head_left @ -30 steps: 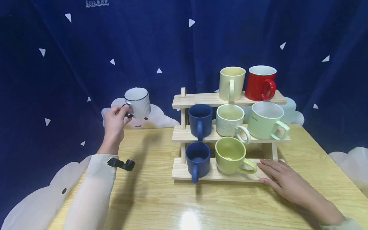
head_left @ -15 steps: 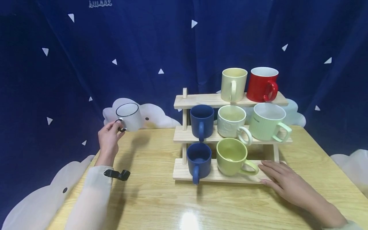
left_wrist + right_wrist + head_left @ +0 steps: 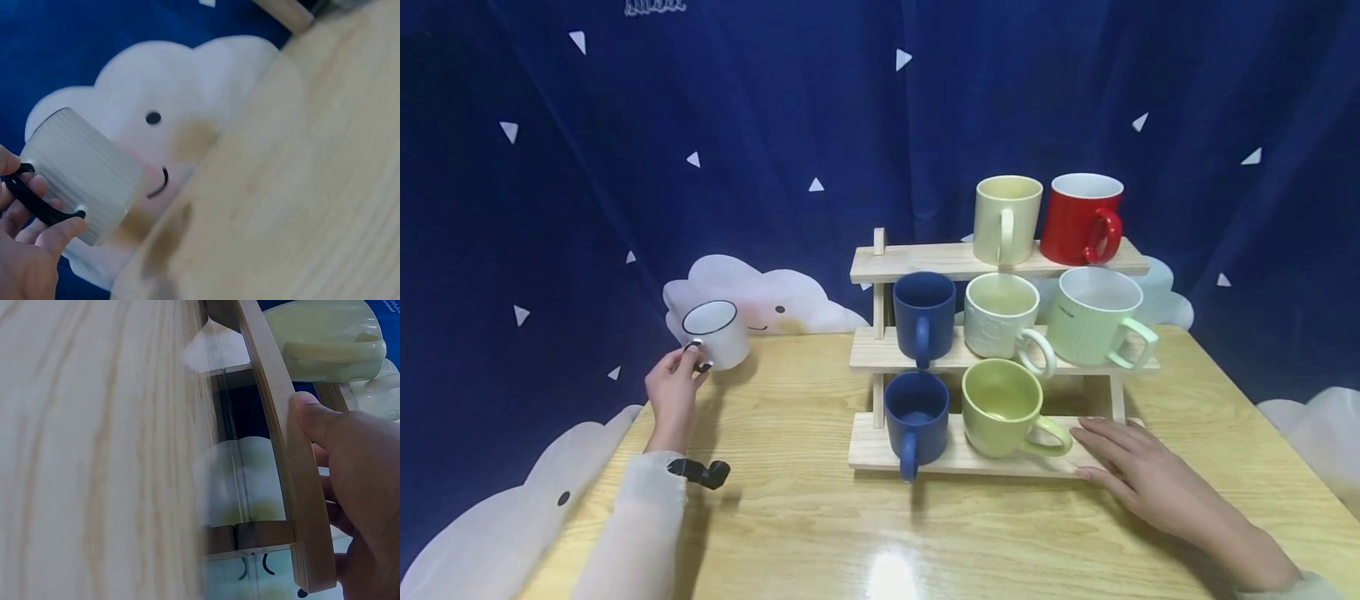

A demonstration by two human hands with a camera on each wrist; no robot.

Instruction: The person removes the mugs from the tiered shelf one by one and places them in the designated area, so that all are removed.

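Note:
My left hand (image 3: 672,390) pinches the black handle of a white ribbed mug (image 3: 722,340) with a black rim, low over the table's back left. In the left wrist view the mug (image 3: 84,172) hangs tilted, thumb and fingers at its handle. My right hand (image 3: 1142,471) rests on the right end of the wooden rack's bottom shelf (image 3: 992,463), fingers extended, thumb at the front edge. Beside it stands a yellow-green mug (image 3: 1000,408), then a dark blue mug (image 3: 917,421). The right wrist view shows the thumb touching the shelf edge (image 3: 284,450).
On the middle shelf (image 3: 868,354) stand a dark blue mug (image 3: 923,312), a cream embossed mug (image 3: 992,325) and a pale green mug (image 3: 1086,329). A pale yellow mug (image 3: 992,221) and a red mug (image 3: 1075,221) occupy the top shelf (image 3: 917,260). Behind hangs a blue curtain (image 3: 775,100).
The left hand has carried the white mug down and to the left, from high before the curtain to near the tabletop. The right hand and the rack have stayed in place.

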